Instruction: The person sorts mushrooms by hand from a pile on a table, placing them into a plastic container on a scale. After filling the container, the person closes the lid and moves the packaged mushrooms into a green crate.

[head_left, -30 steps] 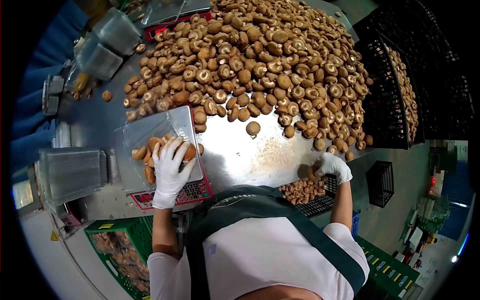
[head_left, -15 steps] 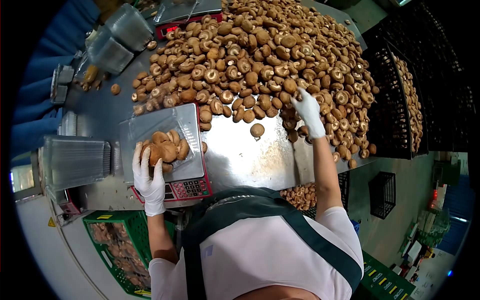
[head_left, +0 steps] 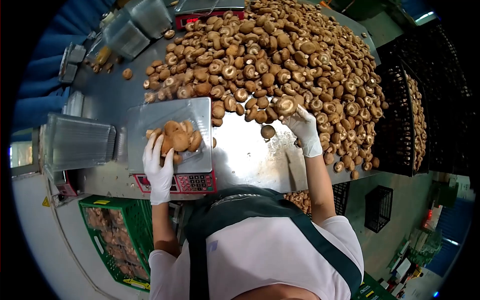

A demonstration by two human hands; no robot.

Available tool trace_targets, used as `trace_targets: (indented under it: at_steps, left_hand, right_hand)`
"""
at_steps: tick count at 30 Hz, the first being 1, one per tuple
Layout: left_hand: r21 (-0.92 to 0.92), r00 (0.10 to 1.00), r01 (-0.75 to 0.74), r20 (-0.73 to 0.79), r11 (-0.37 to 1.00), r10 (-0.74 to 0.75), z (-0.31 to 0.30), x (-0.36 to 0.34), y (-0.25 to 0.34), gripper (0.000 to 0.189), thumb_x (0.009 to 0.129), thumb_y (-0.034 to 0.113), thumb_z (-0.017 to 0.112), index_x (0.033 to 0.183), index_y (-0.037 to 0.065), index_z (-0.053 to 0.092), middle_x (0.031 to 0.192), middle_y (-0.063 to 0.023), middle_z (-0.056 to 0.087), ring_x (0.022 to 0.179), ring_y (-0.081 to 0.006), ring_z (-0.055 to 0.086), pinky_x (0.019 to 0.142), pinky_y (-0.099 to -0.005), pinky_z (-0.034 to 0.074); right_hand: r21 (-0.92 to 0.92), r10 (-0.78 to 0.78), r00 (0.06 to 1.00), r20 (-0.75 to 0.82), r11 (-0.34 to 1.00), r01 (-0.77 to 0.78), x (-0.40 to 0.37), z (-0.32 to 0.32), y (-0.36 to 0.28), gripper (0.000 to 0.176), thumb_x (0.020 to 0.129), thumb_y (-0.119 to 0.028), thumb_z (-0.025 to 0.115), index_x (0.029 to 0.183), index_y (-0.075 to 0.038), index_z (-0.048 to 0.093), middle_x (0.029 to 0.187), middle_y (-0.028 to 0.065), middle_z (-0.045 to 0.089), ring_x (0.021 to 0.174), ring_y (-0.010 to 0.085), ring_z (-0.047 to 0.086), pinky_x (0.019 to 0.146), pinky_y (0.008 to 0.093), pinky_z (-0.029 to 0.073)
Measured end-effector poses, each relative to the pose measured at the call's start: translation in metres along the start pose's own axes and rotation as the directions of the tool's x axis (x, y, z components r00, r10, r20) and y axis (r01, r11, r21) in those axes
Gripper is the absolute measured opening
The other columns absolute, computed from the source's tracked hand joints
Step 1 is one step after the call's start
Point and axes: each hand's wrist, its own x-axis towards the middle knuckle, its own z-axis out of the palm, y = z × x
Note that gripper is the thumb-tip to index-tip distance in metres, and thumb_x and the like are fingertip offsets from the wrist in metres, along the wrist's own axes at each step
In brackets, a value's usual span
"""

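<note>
Gloved in white, my left hand [head_left: 159, 172] curls its fingers round a brown mushroom [head_left: 167, 145] at the left side of a small pile. That pile of mushrooms [head_left: 181, 140] lies in a clear plastic tray on the scale [head_left: 197, 112]; the tray's edges are hard to make out. My right hand [head_left: 305, 132], also gloved, grips a large mushroom [head_left: 286, 106] between thumb and fingers, its pale underside showing. This is at the near edge of the big mushroom heap [head_left: 300, 55]. A single mushroom [head_left: 268, 131] rests on the bare metal to the hand's left.
Stacked clear trays [head_left: 80, 142] stand left of the scale, with more trays [head_left: 125, 37] at the back left. A second scale [head_left: 187, 21] sits at the far side. Black crates [head_left: 400, 115] border the heap on the right; a green crate [head_left: 100, 240] of packed mushrooms stands below left.
My right hand has closed on a large mushroom from the heap and drawn slightly left and nearer. My left hand stays at the tray's mushrooms. The whole view has shifted a little.
</note>
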Motion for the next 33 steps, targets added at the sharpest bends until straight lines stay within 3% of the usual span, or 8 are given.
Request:
trace_targets:
  at_steps: [2,4,8,11,14,20,28,33]
  left_hand:
    - [0.079,0.996,-0.065,0.059,0.995,0.061,-0.002,0.006,-0.001,0.046,0.073,0.006,0.069,0.118,0.001,0.057,0.123,-0.0171,0.055,0.111,-0.0346,0.052,0.095,-0.0408,0.041]
    - [0.159,0.992,-0.111,0.077,0.981,0.1,-0.003,0.004,-0.007,0.049,0.072,0.011,0.07,0.118,0.003,0.057,0.123,-0.0139,0.056,0.113,-0.0331,0.051,0.097,-0.0407,0.038]
    - [0.147,0.993,-0.105,0.062,0.984,0.097,-0.009,-0.007,-0.014,0.048,0.072,0.012,0.07,0.119,0.008,0.058,0.122,-0.009,0.057,0.109,-0.0296,0.051,0.094,-0.0393,0.039]
    - [0.097,0.984,-0.137,-0.1,0.986,0.147,-0.013,-0.008,-0.015,0.049,0.068,0.004,0.073,0.116,0.007,0.06,0.121,-0.009,0.057,0.108,-0.0299,0.052,0.092,-0.0383,0.044]
    - [0.051,0.969,-0.114,-0.216,0.992,0.123,-0.016,-0.006,-0.015,0.05,0.068,0.003,0.074,0.116,0.006,0.06,0.12,-0.0107,0.057,0.108,-0.0305,0.054,0.091,-0.038,0.046]
    - [-0.037,0.948,-0.049,-0.315,0.998,0.034,-0.017,0.004,-0.025,0.05,0.069,0.004,0.074,0.117,0.005,0.06,0.12,-0.0131,0.058,0.108,-0.0298,0.055,0.09,-0.0362,0.048]
    - [-0.129,0.992,0.019,-0.121,0.991,-0.034,-0.008,-0.003,-0.046,0.045,0.07,0.003,0.07,0.114,0.007,0.062,0.12,-0.0107,0.058,0.106,-0.0292,0.055,0.092,-0.0361,0.045]
    - [-0.123,0.995,-0.039,-0.091,0.992,0.028,-0.012,0.004,-0.045,0.047,0.066,-0.001,0.07,0.112,0.007,0.063,0.119,-0.0107,0.059,0.106,-0.0278,0.057,0.09,-0.0341,0.047]
  right_hand:
    - [0.031,0.033,0.999,-0.021,0.999,-0.033,0.005,0.014,0.019,0.052,0.088,-0.024,0.051,0.132,0.003,0.042,0.123,0.0143,0.054,0.102,0.0231,0.057,0.081,0.0356,0.049]
    - [-0.005,0.091,0.975,0.203,0.996,-0.092,0.011,0.038,0.029,0.057,0.087,-0.025,0.055,0.134,0.003,0.038,0.122,0.016,0.054,0.098,0.0252,0.059,0.077,0.034,0.05]
    - [-0.285,0.208,0.953,0.219,0.948,-0.141,0.024,0.094,0.049,0.062,0.083,-0.024,0.065,0.135,0.001,0.04,0.124,0.0143,0.054,0.107,0.0246,0.058,0.084,0.0339,0.049]
    - [-0.773,0.029,0.926,0.377,0.56,0.298,0.022,0.147,0.07,0.053,0.082,-0.014,0.064,0.131,-0.003,0.048,0.13,0.0112,0.053,0.116,0.0208,0.053,0.095,0.0289,0.042]
    - [-0.734,-0.182,0.73,0.659,0.055,0.677,0.022,0.195,0.097,0.051,0.07,-0.008,0.069,0.12,-0.006,0.058,0.125,0.0116,0.057,0.093,0.022,0.059,0.08,0.0295,0.05]
    - [-0.555,-0.112,0.555,0.824,-0.355,0.752,0.052,0.205,0.148,0.035,0.067,-0.008,0.067,0.101,-0.009,0.063,0.111,0.0039,0.061,0.09,0.0249,0.057,0.071,0.0329,0.052]
    - [-0.768,-0.188,0.746,0.639,-0.193,0.61,0.052,0.203,0.163,0.021,0.074,-0.011,0.067,0.094,-0.007,0.064,0.102,0.0073,0.064,0.092,0.0262,0.058,0.072,0.0357,0.052]
    - [-0.811,-0.233,0.78,0.581,-0.248,0.53,0.055,0.23,0.158,0.05,0.073,-0.027,0.073,0.116,-0.008,0.055,0.113,0.0104,0.061,0.092,0.0266,0.058,0.077,0.0354,0.05]
